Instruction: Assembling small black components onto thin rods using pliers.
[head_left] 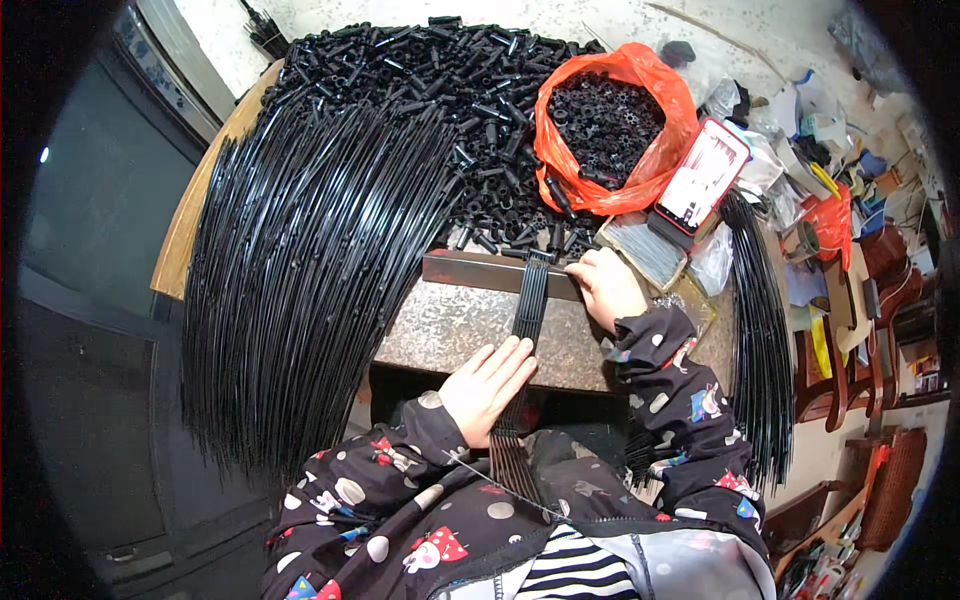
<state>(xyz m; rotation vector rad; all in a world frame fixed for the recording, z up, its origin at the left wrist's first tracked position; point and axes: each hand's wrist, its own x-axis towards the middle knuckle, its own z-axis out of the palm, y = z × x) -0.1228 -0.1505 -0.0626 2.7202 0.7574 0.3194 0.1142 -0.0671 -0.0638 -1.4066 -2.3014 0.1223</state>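
Note:
A flat bundle of thin black rods runs from my lap up across a dark metal bar at the table's edge. The rods lie side by side, with their upper ends near small black plastic pieces. My left hand lies over the bundle, its fingers stretched out; the thumb is hidden. At the bar's right end is my right hand, fingers bent and closed. What sits in its fingertips, if anything, is too small to make out. Beyond the bar spreads a heap of black plastic tubes.
A large sheaf of black rods hangs over the table's left side, and another sheaf hangs at the right. An orange-red plastic bag holds small black parts. A phone leans beside a clear-topped box. Clutter fills the far right.

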